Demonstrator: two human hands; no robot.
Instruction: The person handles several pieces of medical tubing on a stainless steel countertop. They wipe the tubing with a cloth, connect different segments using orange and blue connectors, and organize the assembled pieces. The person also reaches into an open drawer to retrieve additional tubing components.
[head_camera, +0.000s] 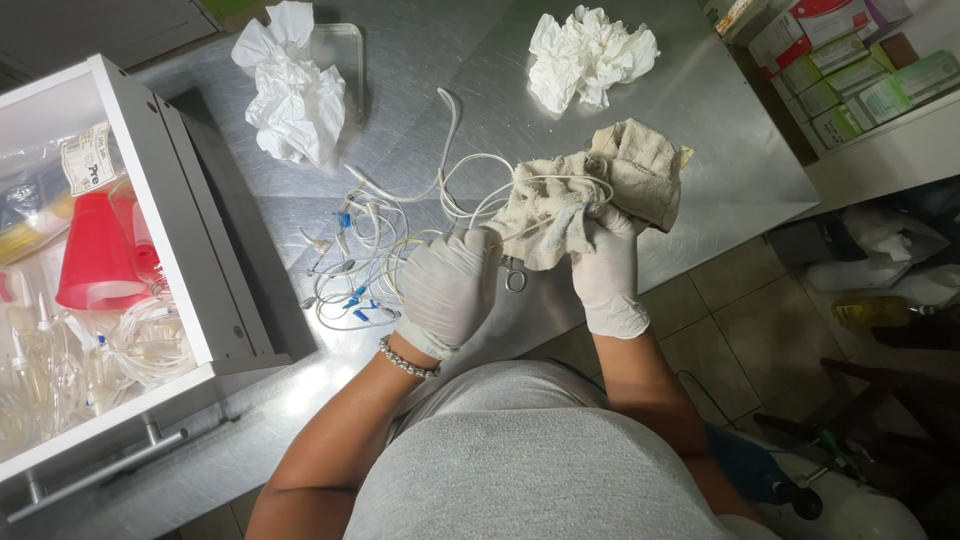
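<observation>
A beige cloth (600, 190) is bunched up over the near right part of the steel table (480, 80), and thin white tubing (450, 180) runs through its folds. The right hand (607, 270), gloved white, grips the cloth from below with the fingers closed on it. The left hand (447, 290), also gloved, is closed around the tubing just left of the cloth, pinching the line where it enters the fabric. It looks like wiping is under way: the line being drawn through the cloth. Continuing would call for a steady pull with the cloth kept snug. The rest of the tubing lies coiled to the left with small blue clamps (355, 297). Two crumpled white tissues (590, 55) sit farther off, and an open white drawer (130, 250) of supplies stands far left
</observation>
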